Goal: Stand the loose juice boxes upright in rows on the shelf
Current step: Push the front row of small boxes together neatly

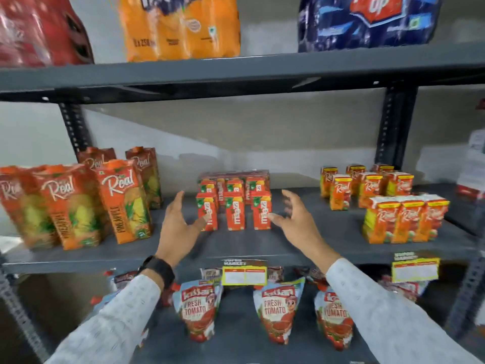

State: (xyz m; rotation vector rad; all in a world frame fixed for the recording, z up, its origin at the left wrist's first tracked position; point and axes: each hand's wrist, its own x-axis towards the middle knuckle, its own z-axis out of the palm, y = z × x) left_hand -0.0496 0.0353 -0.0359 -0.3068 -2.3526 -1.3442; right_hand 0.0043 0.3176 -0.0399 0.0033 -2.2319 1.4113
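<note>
Small orange-red juice boxes (235, 211) stand upright in rows at the middle of the grey shelf (262, 248), with a shrink-wrapped pack (233, 177) behind them. My left hand (179, 222) is open just left of the front row, its thumb near the leftmost box. My right hand (294, 219) is open just right of the row, its thumb by the rightmost box. Neither hand holds anything. More small juice boxes (404, 219) stand in rows at the right of the shelf.
Tall pineapple juice cartons (78, 206) stand at the shelf's left. Tomato sauce pouches (199, 311) fill the shelf below, behind yellow price tags (244, 274). Wrapped drink packs (181, 24) sit on the shelf above. Dark uprights (393, 127) frame the bay.
</note>
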